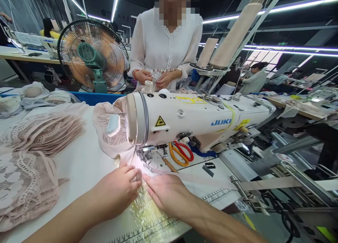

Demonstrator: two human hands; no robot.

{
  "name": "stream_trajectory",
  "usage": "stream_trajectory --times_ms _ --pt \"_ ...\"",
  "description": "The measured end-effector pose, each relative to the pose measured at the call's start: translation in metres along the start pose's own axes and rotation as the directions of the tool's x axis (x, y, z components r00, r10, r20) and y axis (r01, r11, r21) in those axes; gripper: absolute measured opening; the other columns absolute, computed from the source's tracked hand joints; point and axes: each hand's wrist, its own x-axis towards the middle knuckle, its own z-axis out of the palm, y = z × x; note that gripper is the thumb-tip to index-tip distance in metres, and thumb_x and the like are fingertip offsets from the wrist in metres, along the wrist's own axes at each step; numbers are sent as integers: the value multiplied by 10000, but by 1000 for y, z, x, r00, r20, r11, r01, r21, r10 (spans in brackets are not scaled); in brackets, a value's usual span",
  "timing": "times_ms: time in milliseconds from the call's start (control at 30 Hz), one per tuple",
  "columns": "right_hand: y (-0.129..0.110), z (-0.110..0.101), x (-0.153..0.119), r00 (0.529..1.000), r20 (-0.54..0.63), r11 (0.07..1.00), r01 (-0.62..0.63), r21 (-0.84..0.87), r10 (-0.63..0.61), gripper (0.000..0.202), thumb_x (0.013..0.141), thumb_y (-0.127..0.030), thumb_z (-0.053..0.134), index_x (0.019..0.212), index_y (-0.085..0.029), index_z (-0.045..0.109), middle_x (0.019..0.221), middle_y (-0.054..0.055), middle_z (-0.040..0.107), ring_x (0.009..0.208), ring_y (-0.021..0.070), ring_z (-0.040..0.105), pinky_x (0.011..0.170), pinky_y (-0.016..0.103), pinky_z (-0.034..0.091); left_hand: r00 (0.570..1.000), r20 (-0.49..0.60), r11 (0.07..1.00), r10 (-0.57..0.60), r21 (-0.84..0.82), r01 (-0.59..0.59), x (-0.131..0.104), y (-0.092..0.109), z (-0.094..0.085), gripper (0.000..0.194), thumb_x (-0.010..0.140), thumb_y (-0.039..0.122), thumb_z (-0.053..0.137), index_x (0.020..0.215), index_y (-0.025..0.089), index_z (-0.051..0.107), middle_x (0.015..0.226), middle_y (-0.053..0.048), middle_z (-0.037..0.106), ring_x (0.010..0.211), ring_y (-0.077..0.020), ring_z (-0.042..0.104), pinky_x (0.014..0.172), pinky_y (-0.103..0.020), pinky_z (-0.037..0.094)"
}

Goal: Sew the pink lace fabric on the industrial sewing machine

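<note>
At the bottom centre of the frame, the left hand (120,188) lies knuckles up with its fingers curled loosely, pressing down on a thin pale lace piece (144,204) spread on the white table (84,165); the right hand (165,193) lies flat beside it, fingers stretched out and nearly touching the left fingertips, also pressing the lace rather than gripping it. The lace runs from under both hands up toward the presser foot (148,155) just above them. A beige elastic tape (277,182) stretches from the lower right toward the same spot. Behind the foot, orange and red scissors (181,153) lie on the machine bed, under the arm of the white sewing machine (195,120) across the middle. Stacks of lace pieces (34,155) fill the left edge. Farther back, a fan (92,56) stands at upper left, and a person in a white blouse (166,42) stands top centre, hands together.
</note>
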Motion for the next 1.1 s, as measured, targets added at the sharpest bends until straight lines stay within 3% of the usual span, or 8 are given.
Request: stream_trajectory --times_ms 100,267,500,700,800,900,1000,1100 --pt "-5 -12 6 991 117 997 -62 -49 67 476 996 -295 430 1465 -231 480 989 91 754 895 282 716 654 352 509 1000 -11 1000 -19 -18 18 0 -5 -2 165 885 168 573 966 157 716 1039 -105 697 1004 -287 651 891 -464 555" --pt "-12 -23 15 978 156 988 -123 -92 136 495 1006 -307 442 1492 -214 451 934 103 756 819 299 732 645 381 533 1000 9 1000 -7 28 7 1 -16 1 237 888 161 562 1072 137 710 1166 -158 693 1084 -313 652 942 -492 549" --pt "-23 -32 33 949 221 973 -201 -118 223 559 999 -304 486 1531 -157 399 894 167 755 779 313 742 619 390 564 1000 9 996 -20 92 19 1 -31 10 279 933 264 556 1158 156 679 1249 -157 680 1128 -322 641 1020 -539 502" --pt "-32 -36 38 943 241 969 -199 -150 231 834 789 -163 707 1546 -104 360 871 181 756 744 320 735 612 377 571 998 8 989 -68 130 66 1 -44 15 377 994 396 512 1275 190 654 1369 -130 637 1253 -336 586 1120 -557 434" --pt "-32 -34 37 936 249 964 -214 -156 248 853 789 -153 698 1557 -106 330 777 146 751 690 312 726 573 366 561 997 8 984 -80 162 78 2 -47 15 391 987 393 536 1286 171 655 1387 -146 625 1260 -353 586 1095 -570 460" --pt "-30 -24 33 944 198 960 -239 -145 265 753 844 -193 654 1542 -134 379 752 121 748 606 282 700 528 346 540 994 21 975 -111 194 105 3 -49 14 417 992 385 523 1307 139 646 1415 -168 599 1286 -372 572 1085 -581 469" --pt "-25 -6 25 967 112 969 -217 -117 230 592 947 -277 527 1520 -164 431 948 139 763 760 284 727 598 352 566 985 50 964 -162 222 148 4 -51 14 464 996 385 508 1359 115 611 1459 -184 550 1324 -398 536 1080 -596 471" --pt "-18 16 17 986 -53 984 -160 -73 157 523 966 -314 463 1469 -178 509 1031 127 751 857 281 725 661 350 575 970 78 953 -229 220 208 6 -53 13 495 984 388 532 1396 119 582 1492 -176 512 1362 -409 494 1089 -600 461"
